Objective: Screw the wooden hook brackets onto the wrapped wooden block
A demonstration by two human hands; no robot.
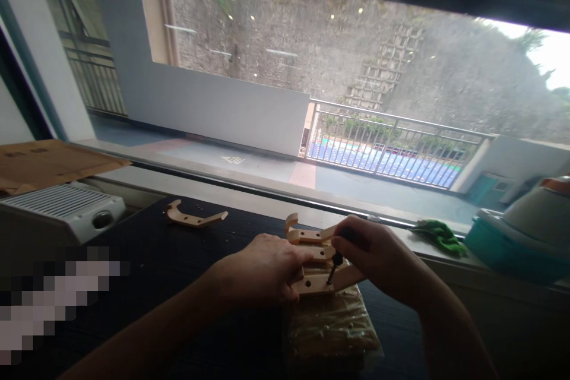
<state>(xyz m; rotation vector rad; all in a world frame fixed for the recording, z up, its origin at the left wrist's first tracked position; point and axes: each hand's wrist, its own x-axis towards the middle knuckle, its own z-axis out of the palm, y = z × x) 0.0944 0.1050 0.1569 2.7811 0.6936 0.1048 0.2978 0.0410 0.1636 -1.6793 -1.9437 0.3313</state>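
Note:
My right hand is closed around the dark handle of a screwdriver. The shaft slants down, its tip at a hole in the nearest curved wooden hook piece. At that piece's left end my left hand presses down with bent fingers, gripping it. Behind it lie a second wooden piece, partly hidden by my hands, and a third with an upturned left end. All three rest across a block wrapped in shiny clear film. Another wooden hook piece with dark holes lies apart, further left.
The dark table meets a window sill behind. At left stands a white slatted box with brown cardboard on top. A green cloth and a teal container sit on the right. A pixelated patch covers the lower left.

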